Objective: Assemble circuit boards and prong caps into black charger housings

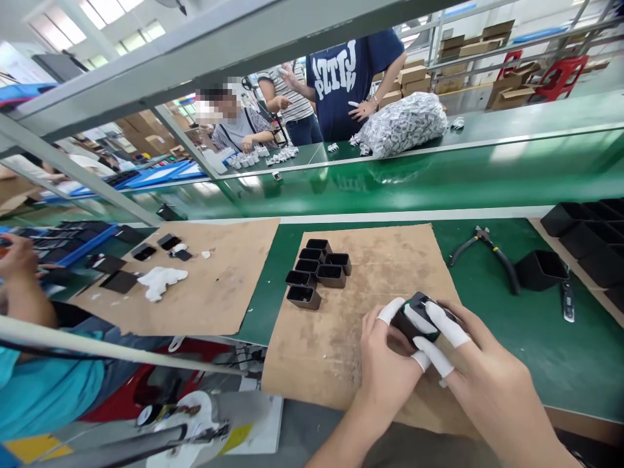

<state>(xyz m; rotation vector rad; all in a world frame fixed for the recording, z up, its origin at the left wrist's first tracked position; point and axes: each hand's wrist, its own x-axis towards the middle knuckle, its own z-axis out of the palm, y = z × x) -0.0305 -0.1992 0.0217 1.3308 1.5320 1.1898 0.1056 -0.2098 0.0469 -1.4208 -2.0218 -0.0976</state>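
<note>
Both my hands hold one small black square plastic housing (420, 316) above the brown cardboard sheet (341, 338). My left hand (385, 370) cups it from the left, with a white finger cot on the fingertip. My right hand (482, 377) grips it from the right, white cots on the fingers pressed over its top. Several identical open black housings (316, 273) stand in a cluster on the cardboard, up and left of my hands.
Cutting pliers (487, 250), a black housing (541, 270) and a small tool (568, 302) lie on the green mat at right; more housings (592, 237) fill the right edge. A co-worker's arm (22, 279) is at left by another cardboard (219, 279). People stand beyond the conveyor near a bag (404, 123).
</note>
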